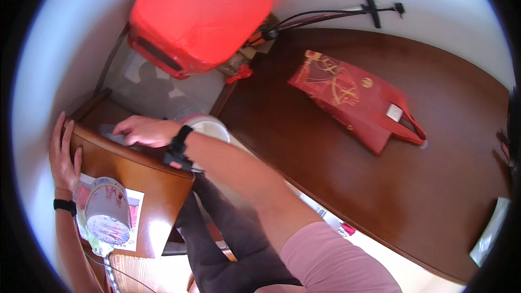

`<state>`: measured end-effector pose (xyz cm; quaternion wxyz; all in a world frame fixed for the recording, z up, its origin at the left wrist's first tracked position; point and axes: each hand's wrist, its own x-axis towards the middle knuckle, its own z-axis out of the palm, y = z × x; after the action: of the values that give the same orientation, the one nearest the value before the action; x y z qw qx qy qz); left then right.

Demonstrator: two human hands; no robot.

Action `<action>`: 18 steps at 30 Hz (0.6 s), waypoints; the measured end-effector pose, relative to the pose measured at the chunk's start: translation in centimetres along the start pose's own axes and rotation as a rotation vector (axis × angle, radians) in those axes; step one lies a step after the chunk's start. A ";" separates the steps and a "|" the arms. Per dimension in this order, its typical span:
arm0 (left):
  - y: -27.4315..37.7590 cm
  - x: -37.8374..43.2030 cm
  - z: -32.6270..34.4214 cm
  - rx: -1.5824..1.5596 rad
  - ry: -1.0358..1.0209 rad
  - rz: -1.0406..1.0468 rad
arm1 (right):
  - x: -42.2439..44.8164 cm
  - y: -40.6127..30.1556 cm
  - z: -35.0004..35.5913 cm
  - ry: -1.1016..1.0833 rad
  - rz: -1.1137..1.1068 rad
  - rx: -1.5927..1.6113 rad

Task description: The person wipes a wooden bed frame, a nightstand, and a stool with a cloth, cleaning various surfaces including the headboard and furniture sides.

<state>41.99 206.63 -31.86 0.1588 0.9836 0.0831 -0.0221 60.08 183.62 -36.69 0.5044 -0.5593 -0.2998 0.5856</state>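
My left hand [65, 158] rests at the left corner of a wooden cabinet [154, 195], its fingers apart over the edge and its thumb on the face. Beyond the cabinet's rounded edge, my right hand [148, 131] reaches down with bent fingers. A pale, thin piece [110, 132], perhaps plastic or cloth, lies by its fingertips; blur hides whether they grip it. Just past my right wrist stands a white round container [209, 128], partly covered by my forearm. A floral cylindrical box [108, 211] with a cord handle sits on a printed sheet [136, 211] on the cabinet.
A red plastic stool [203, 16] stands at the far side, near a bicycle pump [370, 8] by the wall. On the brown wooden surface [407, 187] to the right lies a red gift bag [346, 93]. A plastic-wrapped packet [490, 232] lies at its right end.
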 end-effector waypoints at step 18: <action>1.3 0.4 -0.9 -0.096 -0.079 -0.080 | -24.3 -8.9 7.5 0.550 0.297 -0.241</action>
<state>42.61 205.76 -30.68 0.2079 0.9691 0.1168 -0.0631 51.93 165.51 -18.49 0.4057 -0.7896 -0.1349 0.4401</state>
